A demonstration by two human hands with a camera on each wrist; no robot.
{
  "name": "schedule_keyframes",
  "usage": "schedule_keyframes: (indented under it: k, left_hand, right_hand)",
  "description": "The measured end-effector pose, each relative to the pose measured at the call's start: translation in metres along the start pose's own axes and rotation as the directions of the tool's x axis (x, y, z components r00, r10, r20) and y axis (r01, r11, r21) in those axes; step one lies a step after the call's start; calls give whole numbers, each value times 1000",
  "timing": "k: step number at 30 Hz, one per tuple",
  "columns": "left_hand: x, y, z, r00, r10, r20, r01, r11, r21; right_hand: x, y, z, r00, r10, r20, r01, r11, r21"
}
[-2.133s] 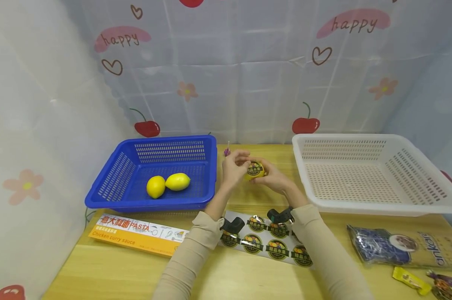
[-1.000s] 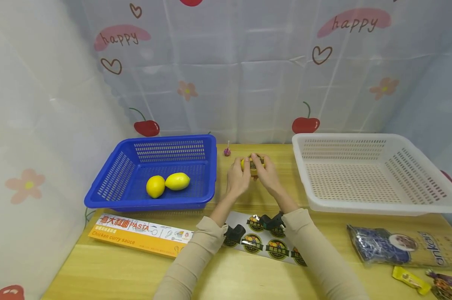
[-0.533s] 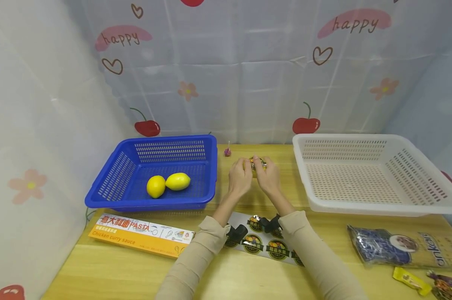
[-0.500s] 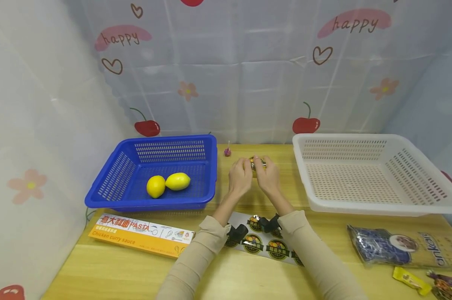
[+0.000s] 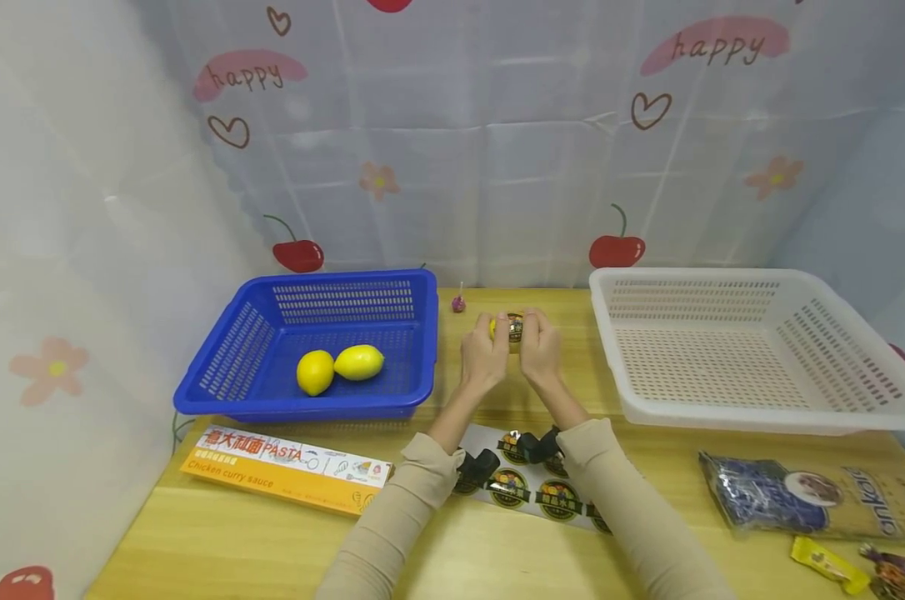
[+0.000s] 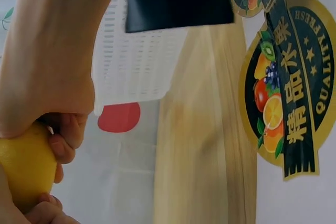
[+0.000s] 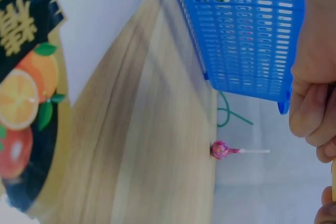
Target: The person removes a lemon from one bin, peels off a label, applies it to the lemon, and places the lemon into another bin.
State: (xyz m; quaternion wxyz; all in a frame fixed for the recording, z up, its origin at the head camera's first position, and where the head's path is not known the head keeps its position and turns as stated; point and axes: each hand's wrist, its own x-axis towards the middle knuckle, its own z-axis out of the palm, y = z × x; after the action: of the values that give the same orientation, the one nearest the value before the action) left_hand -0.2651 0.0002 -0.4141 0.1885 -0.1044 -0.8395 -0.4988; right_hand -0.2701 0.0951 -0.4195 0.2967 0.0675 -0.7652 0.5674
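Both hands meet over the middle back of the table and grip one lemon (image 6: 26, 166) between them. A round black-and-gold fruit sticker (image 5: 516, 327) lies on the lemon's upper side, between the thumbs. My left hand (image 5: 484, 348) curls round the lemon's left side, and my right hand (image 5: 541, 346) round its right side. Much of the fruit is hidden by the fingers. Below the wrists, a white sheet of matching stickers (image 5: 508, 489) lies on the table, partly covered by the forearms. Two more lemons (image 5: 358, 362) rest in the blue basket (image 5: 381, 407) on the left.
At right stands a white basket (image 5: 737, 414). A pasta box (image 5: 287, 468) lies in front of the blue basket. A pasta bag (image 5: 812, 496) and wrapped candies (image 5: 830, 565) lie at front right. Behind the hands is a lollipop (image 5: 458, 303), near the curtain (image 5: 482, 208).
Two seconds ago the lemon's sticker faced forward with the left fingers over it. Since then the hands have turned the lemon and settled on opposite sides, thumbs on top. Lately the thumbs have moved apart.
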Motion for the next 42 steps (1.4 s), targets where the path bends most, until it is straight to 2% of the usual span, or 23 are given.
schedule_keyframes:
  k: [5,9,11,13,16,19,21,24,26,28,30,33,35,37,40,42]
  left_hand:
    - [-2,-1,2,998,49,-49,-50,999,-18]
    - [-1,-1,1,994,72,-81,-69,997,42]
    - [0,-1,0,993,76,-91,-69,995,76]
    - [0,-2,0,992,80,-95,-70,992,103]
    - [-1,-5,0,995,73,-73,-66,993,103]
    - [-2,-6,0,996,69,-56,-63,991,114]
    - [-1,-5,-1,996,62,-64,-55,993,108]
    - [1,-3,-3,996,-6,-92,11,998,60]
    - [3,0,-5,991,-82,-106,82,997,0]
    - [5,1,-7,978,-177,-107,169,983,-77]
    - [6,2,-8,963,-245,-108,231,964,-130]
    - [7,0,-8,948,-300,-109,277,942,-189]
    - [7,0,-6,950,-299,-93,276,939,-206]
    - [6,1,-3,960,-275,-46,259,940,-224]
    - [4,6,3,970,-230,72,241,937,-252]
    - [2,11,8,966,-198,166,236,937,-256]
  right_hand:
    - [1,0,-3,1000,-12,6,11,999,32]
    - [3,-4,-5,993,91,69,-95,994,50]
    - [4,-7,-6,976,169,138,-177,983,54]
    - [5,-11,-8,947,241,210,-257,965,49]
    - [6,-12,-11,911,275,307,-297,954,28]
    - [6,-12,-12,901,272,339,-290,957,3]
    - [5,-12,-12,905,277,323,-295,955,10]
    - [7,-12,-12,916,308,257,-328,944,37]
    - [9,-13,-14,915,333,227,-352,935,46]
    - [13,-16,-18,903,367,223,-386,921,49]
    - [17,-21,-25,884,397,246,-421,905,53]
    - [24,-31,-39,857,424,294,-460,885,66]
    - [30,-38,-51,842,427,331,-471,880,64]
    - [36,-43,-64,827,428,365,-475,879,47]
    - [48,-48,-87,809,435,396,-475,880,5]
    - [58,-48,-103,808,435,397,-473,881,-3]
